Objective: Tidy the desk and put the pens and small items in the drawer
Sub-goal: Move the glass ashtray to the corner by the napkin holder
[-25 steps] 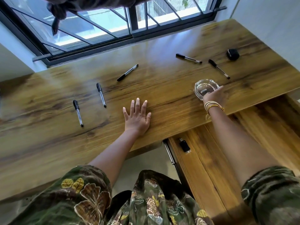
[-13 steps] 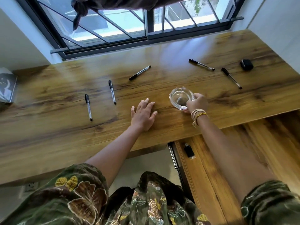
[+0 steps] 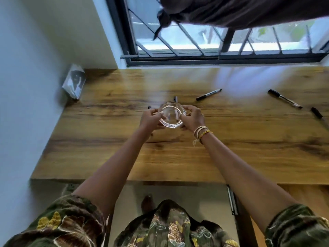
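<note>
A clear glass ashtray is held over the middle of the wooden desk. My left hand grips its left rim and my right hand grips its right rim. Black pens lie on the desk: one behind the ashtray to the right, one further right, one at the right edge. Tips of two more pens peek out behind the ashtray and my left hand. The open wooden drawer shows at the lower right, its inside mostly hidden by my right arm.
A tilted photo card leans in the far left corner against the white wall. A barred window runs along the back of the desk, dark cloth hanging over it. The drawer's metal rail sticks out below the desk edge.
My right hand carried the ashtray leftwards across the desk. My left hand lifted off the desk and took hold of the ashtray's other side. The view swung left.
</note>
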The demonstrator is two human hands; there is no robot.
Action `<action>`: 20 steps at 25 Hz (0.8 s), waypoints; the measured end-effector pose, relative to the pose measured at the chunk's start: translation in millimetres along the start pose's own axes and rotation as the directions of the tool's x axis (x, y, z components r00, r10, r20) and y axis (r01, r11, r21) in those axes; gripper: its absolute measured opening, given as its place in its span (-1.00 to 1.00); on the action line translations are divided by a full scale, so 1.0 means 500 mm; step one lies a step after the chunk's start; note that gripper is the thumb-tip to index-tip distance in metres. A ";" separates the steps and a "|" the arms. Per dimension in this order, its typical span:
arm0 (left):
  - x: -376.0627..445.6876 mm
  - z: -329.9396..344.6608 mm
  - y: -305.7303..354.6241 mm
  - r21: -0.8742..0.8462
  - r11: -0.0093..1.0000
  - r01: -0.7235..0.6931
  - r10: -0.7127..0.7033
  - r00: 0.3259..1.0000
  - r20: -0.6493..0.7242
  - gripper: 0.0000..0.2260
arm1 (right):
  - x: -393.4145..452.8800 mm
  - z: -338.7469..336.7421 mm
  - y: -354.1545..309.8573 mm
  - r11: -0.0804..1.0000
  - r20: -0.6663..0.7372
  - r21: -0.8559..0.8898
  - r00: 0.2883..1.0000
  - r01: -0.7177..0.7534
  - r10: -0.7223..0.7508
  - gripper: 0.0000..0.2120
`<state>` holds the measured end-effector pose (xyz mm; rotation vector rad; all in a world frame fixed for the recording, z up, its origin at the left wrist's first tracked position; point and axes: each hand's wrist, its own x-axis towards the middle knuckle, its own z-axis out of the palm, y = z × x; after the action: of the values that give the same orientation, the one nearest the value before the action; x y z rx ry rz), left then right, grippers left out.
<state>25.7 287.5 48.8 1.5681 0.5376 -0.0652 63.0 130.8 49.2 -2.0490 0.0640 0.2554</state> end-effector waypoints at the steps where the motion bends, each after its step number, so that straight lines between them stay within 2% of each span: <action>1: 0.006 -0.048 0.000 -0.023 1.000 0.005 -0.005 1.000 -0.022 -0.85 | 0.004 0.040 -0.022 1.000 0.042 -0.005 0.999 0.023 -0.023 -0.69; 6: 0.036 -0.267 0.004 -0.117 0.993 0.001 -0.020 0.987 -0.158 -0.85 | 0.030 0.243 -0.122 0.994 0.201 0.015 0.974 0.104 -0.105 -0.77; 10: 0.051 -0.414 -0.017 -0.225 0.974 0.040 -0.105 0.952 -0.287 -0.82 | 0.035 0.385 -0.194 0.993 0.252 0.089 0.963 0.076 -0.096 -0.84; 14: 0.060 -0.531 -0.050 -0.352 0.935 0.043 -0.208 0.869 -0.448 -0.71 | 0.032 0.511 -0.233 0.996 0.324 0.061 0.942 0.068 -0.084 -0.77; 16: 0.065 -0.569 -0.059 -0.391 0.920 0.039 -0.252 0.821 -0.512 -0.76 | 0.033 0.550 -0.246 0.996 0.354 0.026 0.931 0.088 -0.092 -0.77; 20: 0.067 -0.603 -0.063 -0.507 0.861 0.041 -0.357 0.758 -0.546 -0.72 | 0.040 0.589 -0.259 0.993 0.408 -0.028 0.908 0.115 -0.094 -0.76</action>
<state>-41.6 584.6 33.6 1.0106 1.1665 0.4171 57.1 451.9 23.9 -2.0031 -0.3126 0.6160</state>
